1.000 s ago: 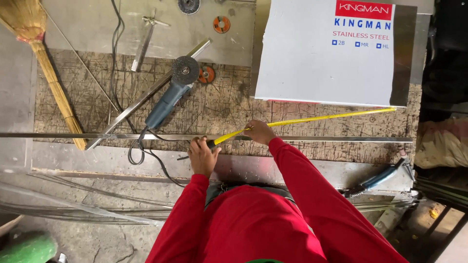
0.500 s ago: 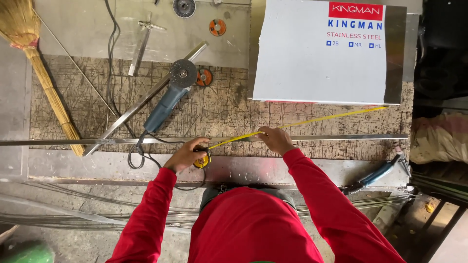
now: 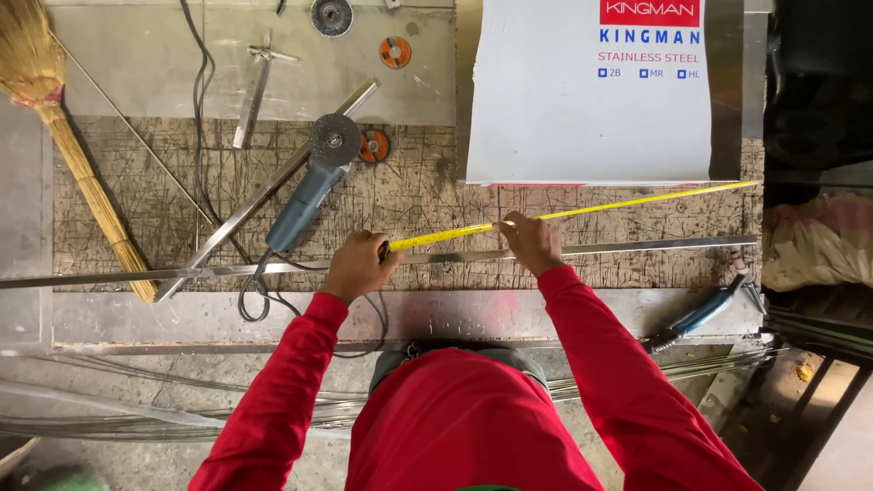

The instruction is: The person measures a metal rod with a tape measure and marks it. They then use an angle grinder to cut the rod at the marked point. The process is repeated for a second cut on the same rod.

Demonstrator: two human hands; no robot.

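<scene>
**Tape stretched along the steel strip**

We have our left hand [image 3: 359, 265] closed around the case of the yellow tape measure [image 3: 582, 211], fingers wrapped tight on it, resting at the long steel strip [image 3: 637, 247] that runs across the scarred workbench [image 3: 164, 195]. Our right hand [image 3: 532, 244] sits a little further along, fingertips pinched together on the blade and pressing it down near the strip. From there the blade runs out to the right, rising slightly away from the strip and ending near the bench's far edge, below the large white sheet pack [image 3: 591, 91].

In our judgement, the main risk is a false reading. The blade does not lie parallel to the strip; it drifts off at an angle, so any length taken this way would come out wrong. We cannot tell whether the far hook is caught on anything. If it is loose, it may slip and the blade could snap back toward our fingers.

The strip itself looks thin and overhangs the bench to the left, so pressing with the right hand could shift it.

The blue angle grinder [image 3: 309, 186] lies just beyond our left hand, its black cable [image 3: 250, 305] looping under the strip near our wrist. A snag on that cable could drag the grinder or nudge the strip. Loose cutting discs [image 3: 374, 145] lie close by too.
</scene>
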